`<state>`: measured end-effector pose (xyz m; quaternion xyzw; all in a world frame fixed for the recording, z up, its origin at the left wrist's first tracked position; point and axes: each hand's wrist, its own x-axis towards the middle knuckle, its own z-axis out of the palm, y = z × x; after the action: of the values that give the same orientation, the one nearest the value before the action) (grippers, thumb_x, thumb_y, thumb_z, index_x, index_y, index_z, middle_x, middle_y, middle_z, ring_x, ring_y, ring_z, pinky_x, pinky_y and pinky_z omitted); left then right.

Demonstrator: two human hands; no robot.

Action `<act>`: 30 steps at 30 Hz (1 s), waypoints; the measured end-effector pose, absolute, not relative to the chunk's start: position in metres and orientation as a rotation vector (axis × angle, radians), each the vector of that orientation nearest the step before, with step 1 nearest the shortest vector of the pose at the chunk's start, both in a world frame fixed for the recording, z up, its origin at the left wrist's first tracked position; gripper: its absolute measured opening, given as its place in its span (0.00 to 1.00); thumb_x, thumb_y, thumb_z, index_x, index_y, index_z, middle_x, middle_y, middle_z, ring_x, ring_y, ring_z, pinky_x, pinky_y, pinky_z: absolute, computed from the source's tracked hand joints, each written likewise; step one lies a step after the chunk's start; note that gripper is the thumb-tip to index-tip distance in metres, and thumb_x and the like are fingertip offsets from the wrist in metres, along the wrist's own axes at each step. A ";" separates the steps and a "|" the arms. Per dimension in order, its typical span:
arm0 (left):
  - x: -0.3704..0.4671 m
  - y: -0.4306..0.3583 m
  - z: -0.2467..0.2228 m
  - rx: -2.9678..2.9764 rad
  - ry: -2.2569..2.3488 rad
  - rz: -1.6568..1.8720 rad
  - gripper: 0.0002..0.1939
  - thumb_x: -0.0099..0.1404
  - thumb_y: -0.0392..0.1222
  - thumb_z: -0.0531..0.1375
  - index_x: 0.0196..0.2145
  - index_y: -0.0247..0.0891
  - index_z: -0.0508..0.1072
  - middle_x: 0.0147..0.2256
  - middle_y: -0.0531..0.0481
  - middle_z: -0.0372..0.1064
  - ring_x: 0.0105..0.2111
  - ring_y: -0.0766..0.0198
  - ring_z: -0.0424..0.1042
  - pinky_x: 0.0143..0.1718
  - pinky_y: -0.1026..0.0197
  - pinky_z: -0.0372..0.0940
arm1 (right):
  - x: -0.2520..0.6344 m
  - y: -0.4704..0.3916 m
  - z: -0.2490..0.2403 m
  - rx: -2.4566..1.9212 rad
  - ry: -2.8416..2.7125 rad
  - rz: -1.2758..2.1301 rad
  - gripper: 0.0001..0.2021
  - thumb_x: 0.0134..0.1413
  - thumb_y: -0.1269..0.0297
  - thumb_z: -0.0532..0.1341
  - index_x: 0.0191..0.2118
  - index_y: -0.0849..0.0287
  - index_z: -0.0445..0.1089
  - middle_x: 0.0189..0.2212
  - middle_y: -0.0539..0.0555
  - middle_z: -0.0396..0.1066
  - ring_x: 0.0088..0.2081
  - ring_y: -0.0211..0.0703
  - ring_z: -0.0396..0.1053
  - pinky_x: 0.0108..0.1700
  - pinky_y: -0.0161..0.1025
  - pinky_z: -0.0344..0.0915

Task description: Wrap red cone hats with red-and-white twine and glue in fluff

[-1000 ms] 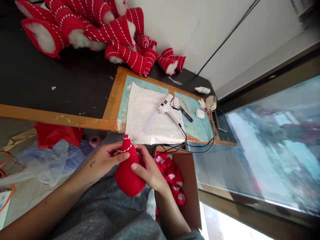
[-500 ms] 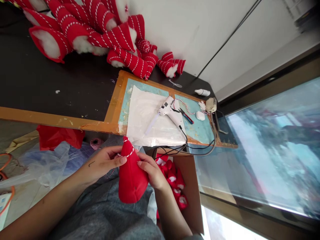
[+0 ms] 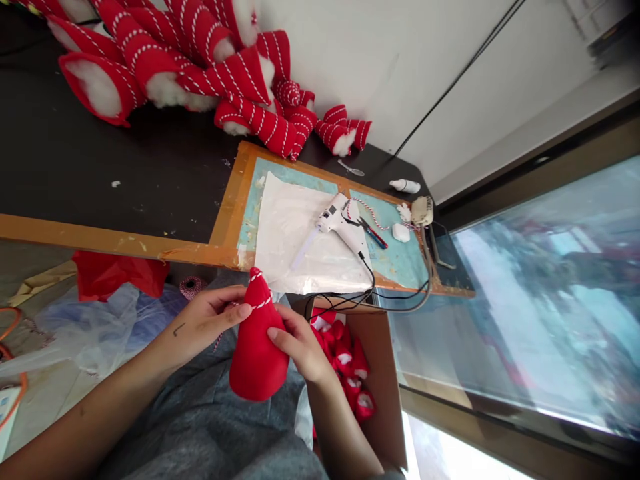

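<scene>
A red felt cone (image 3: 260, 357) is held over my lap, its narrow tip pointing toward the table. Red-and-white twine (image 3: 262, 304) winds around its upper part. My left hand (image 3: 213, 320) pinches the twine against the cone's left side between thumb and fingers. On the right side, my right hand (image 3: 300, 343) grips the cone, thumb in front and fingers behind. Beyond the tip, a white glue gun (image 3: 345, 233) lies on a white sheet (image 3: 280, 220) on the table. The cone's back is hidden.
Stuffed red cones wrapped in twine (image 3: 240, 80) pile up along the wall. Pliers (image 3: 373, 233) lie by the glue gun, a white bottle (image 3: 405, 186) farther right. A cardboard box (image 3: 383, 380) of red pieces stands below, with black cables (image 3: 345, 301) across its top. A twine spool (image 3: 193, 287) sits left.
The cone has turned in my hands, so its seam no longer shows and the twine sits differently across its front. My right thumb has shifted slightly left on the felt.
</scene>
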<state>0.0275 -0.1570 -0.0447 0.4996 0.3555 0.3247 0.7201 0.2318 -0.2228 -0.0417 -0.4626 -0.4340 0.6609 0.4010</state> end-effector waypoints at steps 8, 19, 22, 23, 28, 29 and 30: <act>0.029 -0.162 -0.045 1.089 0.690 0.677 0.25 0.64 0.66 0.70 0.46 0.44 0.87 0.39 0.44 0.84 0.39 0.52 0.80 0.40 0.57 0.73 | 0.228 -0.225 -0.050 -1.108 -0.853 1.840 0.21 0.48 0.43 0.71 0.42 0.54 0.81 0.34 0.51 0.76 0.33 0.44 0.67 0.39 0.40 0.63; 0.028 -0.156 -0.046 1.184 0.863 0.868 0.18 0.64 0.62 0.71 0.41 0.46 0.88 0.45 0.46 0.83 0.42 0.54 0.79 0.44 0.58 0.75 | 0.225 -0.224 -0.042 -1.225 -1.077 1.613 0.39 0.39 0.45 0.82 0.56 0.48 0.67 0.52 0.53 0.74 0.49 0.50 0.73 0.54 0.46 0.71; 0.027 -0.154 -0.045 1.212 0.877 0.884 0.20 0.63 0.62 0.72 0.42 0.45 0.88 0.46 0.45 0.84 0.44 0.51 0.80 0.45 0.57 0.75 | 0.225 -0.223 -0.039 -1.305 -1.080 1.601 0.34 0.40 0.47 0.82 0.51 0.50 0.69 0.47 0.51 0.73 0.45 0.47 0.72 0.52 0.44 0.70; 0.027 -0.154 -0.044 1.195 0.874 0.876 0.21 0.63 0.63 0.72 0.42 0.44 0.88 0.45 0.45 0.84 0.44 0.51 0.80 0.45 0.57 0.75 | 0.225 -0.223 -0.039 -1.273 -1.051 1.640 0.31 0.43 0.45 0.80 0.49 0.51 0.70 0.45 0.51 0.74 0.44 0.47 0.72 0.51 0.44 0.70; 0.027 -0.155 -0.041 1.029 0.798 0.754 0.27 0.59 0.67 0.73 0.45 0.43 0.87 0.45 0.42 0.85 0.47 0.45 0.82 0.50 0.51 0.76 | 0.224 -0.222 -0.040 -1.060 -0.836 1.874 0.27 0.47 0.41 0.75 0.47 0.52 0.77 0.41 0.51 0.77 0.41 0.48 0.73 0.51 0.43 0.69; 0.027 -0.156 -0.041 1.006 0.779 0.734 0.28 0.58 0.67 0.73 0.45 0.43 0.87 0.46 0.41 0.85 0.48 0.44 0.82 0.52 0.50 0.76 | 0.224 -0.222 -0.040 -1.037 -0.807 1.908 0.26 0.46 0.41 0.75 0.47 0.53 0.78 0.40 0.52 0.78 0.40 0.48 0.73 0.51 0.43 0.68; 0.027 -0.157 -0.041 0.989 0.762 0.720 0.29 0.57 0.68 0.74 0.44 0.43 0.87 0.46 0.40 0.85 0.49 0.43 0.82 0.52 0.49 0.76 | 0.224 -0.222 -0.040 -1.027 -0.781 1.938 0.26 0.45 0.42 0.75 0.46 0.53 0.79 0.38 0.52 0.78 0.39 0.48 0.73 0.50 0.44 0.68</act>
<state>0.0268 -0.1565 -0.0414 0.4528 0.3488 0.3295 0.7515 0.2240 -0.2215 -0.0402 -0.4050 -0.3080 0.7645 0.3959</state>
